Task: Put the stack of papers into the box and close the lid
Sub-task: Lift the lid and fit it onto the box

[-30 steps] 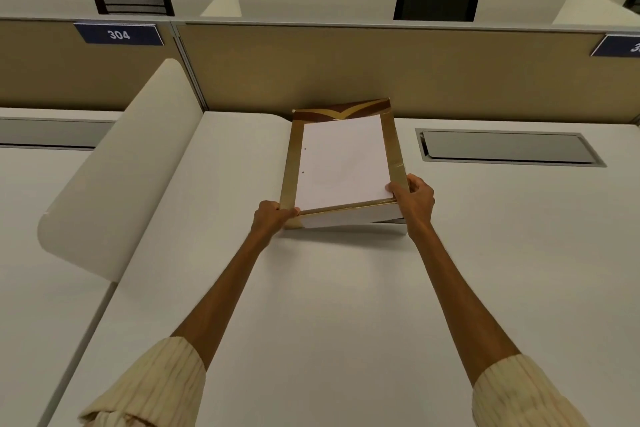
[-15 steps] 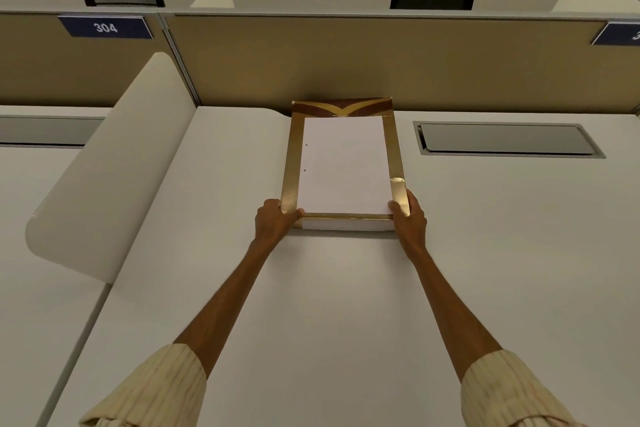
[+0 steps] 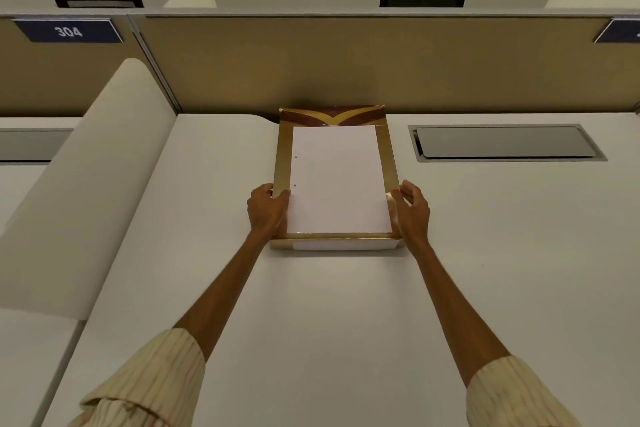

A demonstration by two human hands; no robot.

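Observation:
A flat gold box (image 3: 282, 156) lies on the white desk, its far end against the partition. A white stack of papers (image 3: 337, 180) lies flat inside it and fills most of it. A brown and gold lid flap (image 3: 332, 116) stands up at the far end. My left hand (image 3: 266, 210) grips the box's left wall near the front corner, thumb resting on the paper's edge. My right hand (image 3: 412, 210) holds the right wall near the front corner with curled fingers. A white strip shows on the box's front face.
The white desk (image 3: 311, 322) stretches toward me. A grey cable hatch (image 3: 502, 142) is set into it right of the box. A tan partition (image 3: 346, 62) closes off the back and a curved white divider (image 3: 86, 184) the left. Black chairs stand beyond.
The near end of the paper stack, raised a second ago, has dropped flat into the box. Both hands slid from the front corners up along the side walls.

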